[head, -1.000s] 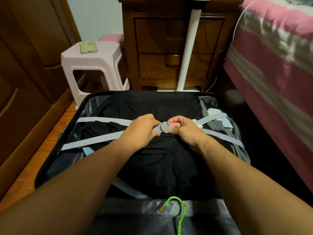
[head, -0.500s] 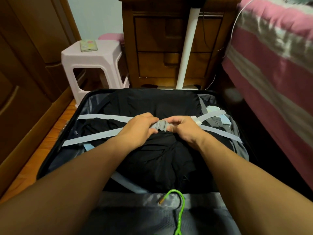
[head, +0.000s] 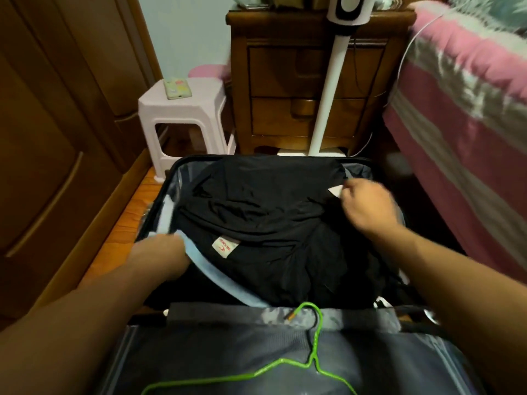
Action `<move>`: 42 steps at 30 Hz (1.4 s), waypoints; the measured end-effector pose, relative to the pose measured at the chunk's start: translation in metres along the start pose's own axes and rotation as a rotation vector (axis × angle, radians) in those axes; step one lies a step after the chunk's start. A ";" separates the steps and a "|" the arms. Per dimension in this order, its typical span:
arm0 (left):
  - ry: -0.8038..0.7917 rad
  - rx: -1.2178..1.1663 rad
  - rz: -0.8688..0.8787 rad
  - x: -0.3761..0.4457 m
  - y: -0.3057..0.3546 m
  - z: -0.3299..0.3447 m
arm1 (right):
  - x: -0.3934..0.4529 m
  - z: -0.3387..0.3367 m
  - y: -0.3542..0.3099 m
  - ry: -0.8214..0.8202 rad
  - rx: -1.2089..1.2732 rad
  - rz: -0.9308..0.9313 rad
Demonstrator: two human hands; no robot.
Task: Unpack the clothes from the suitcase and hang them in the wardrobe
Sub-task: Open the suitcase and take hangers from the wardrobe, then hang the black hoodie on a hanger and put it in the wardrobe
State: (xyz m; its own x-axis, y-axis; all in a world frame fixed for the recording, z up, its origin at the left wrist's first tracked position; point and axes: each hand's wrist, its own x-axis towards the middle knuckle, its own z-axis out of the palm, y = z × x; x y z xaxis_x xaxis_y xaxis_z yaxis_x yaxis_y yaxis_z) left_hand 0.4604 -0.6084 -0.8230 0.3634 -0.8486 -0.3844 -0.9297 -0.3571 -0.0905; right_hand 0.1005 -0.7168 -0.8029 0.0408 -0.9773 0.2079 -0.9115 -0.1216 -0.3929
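The left hand [head: 159,246] holds a pale strap [head: 225,280] at the suitcase [head: 171,178] edge, the right hand [head: 368,206] pinches its mate, baring soft, light black clothes [head: 271,212] inside, best gathered in bunched folds.

Sewn onto the black garment [head: 265,212]: a white label [head: 225,246] with red lettering and a red mark beneath (too blurred to read). Nothing else legible.

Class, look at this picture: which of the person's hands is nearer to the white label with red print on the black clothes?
The left hand. It lies just left of the label, at the suitcase's left edge. The right hand is farther, up and to the right.
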 end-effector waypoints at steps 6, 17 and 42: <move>-0.017 0.227 0.139 -0.034 0.013 0.023 | -0.043 -0.049 0.093 -0.504 -0.577 0.239; 0.053 -0.413 0.308 -0.039 0.046 0.044 | -0.064 0.020 0.079 -0.275 0.269 0.498; -0.460 0.089 0.560 -0.328 -0.035 -0.113 | -0.347 -0.262 -0.062 -0.856 0.012 0.292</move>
State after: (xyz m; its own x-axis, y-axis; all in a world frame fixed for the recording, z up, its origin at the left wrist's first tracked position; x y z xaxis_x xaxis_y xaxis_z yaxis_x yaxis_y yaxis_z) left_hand 0.3801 -0.3613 -0.5900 -0.2119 -0.6380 -0.7403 -0.9773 0.1323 0.1657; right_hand 0.0351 -0.3243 -0.6158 0.1032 -0.7637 -0.6373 -0.9291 0.1547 -0.3359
